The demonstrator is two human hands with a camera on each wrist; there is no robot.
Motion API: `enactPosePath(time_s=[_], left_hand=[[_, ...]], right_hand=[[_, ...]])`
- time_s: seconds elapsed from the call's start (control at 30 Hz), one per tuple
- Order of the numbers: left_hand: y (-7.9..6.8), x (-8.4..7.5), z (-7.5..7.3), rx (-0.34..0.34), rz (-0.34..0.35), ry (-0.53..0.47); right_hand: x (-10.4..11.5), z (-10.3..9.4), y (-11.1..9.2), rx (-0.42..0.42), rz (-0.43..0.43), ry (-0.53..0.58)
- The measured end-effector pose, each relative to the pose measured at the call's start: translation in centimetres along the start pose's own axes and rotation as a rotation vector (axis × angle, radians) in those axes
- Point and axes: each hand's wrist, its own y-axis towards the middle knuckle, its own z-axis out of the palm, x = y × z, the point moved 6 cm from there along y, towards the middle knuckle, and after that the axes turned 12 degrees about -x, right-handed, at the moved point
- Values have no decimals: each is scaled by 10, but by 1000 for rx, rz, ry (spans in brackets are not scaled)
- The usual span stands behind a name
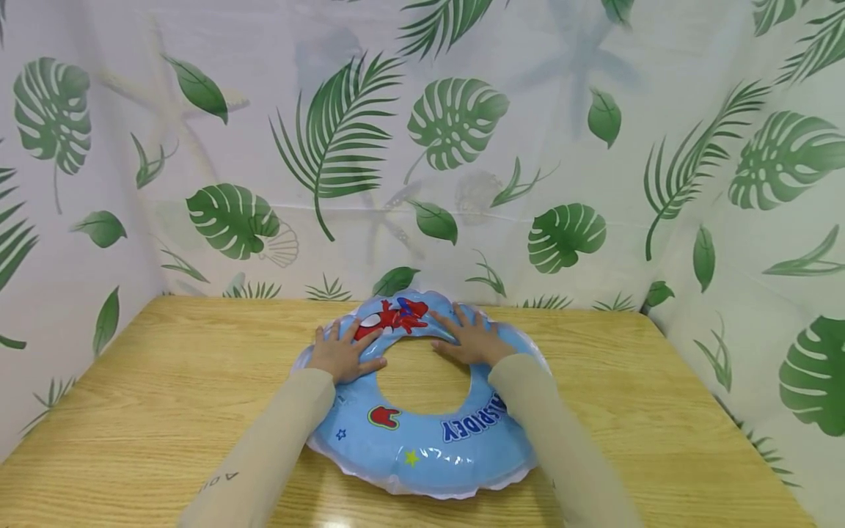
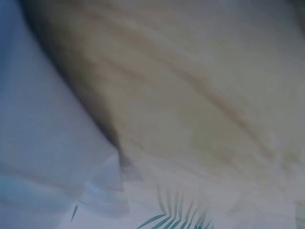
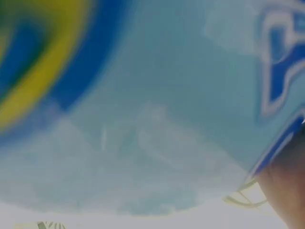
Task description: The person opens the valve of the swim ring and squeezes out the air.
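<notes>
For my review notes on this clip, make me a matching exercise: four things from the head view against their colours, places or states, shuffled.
1. Swim ring
2. Left hand
3. Table
4. Backdrop

A. Whitish, printed with green leaves
B. Light brown, wood-grained
C. Mostly light blue, lying flat with an open centre
D. Fingers spread, resting on a curved inflated surface

Pairs: 1-C, 2-D, 3-B, 4-A

The desk [image 1: 198,367] has a light yellow-brown surface with wood grain running mainly from side to side. One light-blue inflatable ring [image 1: 370,455] rests on it, near the middle of its width. Wood grain is visible through the ring's central opening. The ring's far rim overlaps the rear edge in the head view.
</notes>
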Motion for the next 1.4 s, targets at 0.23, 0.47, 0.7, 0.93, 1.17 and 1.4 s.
enactPosePath(time_s=[0.23, 0.47, 0.7, 0.93, 1.17, 1.4], left_hand=[[3, 4, 7, 26, -8, 12], [1, 1, 0, 4, -1, -12], [0, -1, -1, 8, 4, -14], [6, 2, 8, 1, 5, -9], [3, 1, 3, 8, -5, -14], [-2, -1, -3, 21, -1, -14]], right_hand=[[-12, -4, -12, -46, -79, -70], [-23, 2, -20, -16, -78, -103], [-24, 6, -22, 44, -47, -53], [-27, 11, -21, 66, -22, -57], [-25, 11, -21, 80, -12, -46], [-23, 10, -21, 87, -12, -45]])
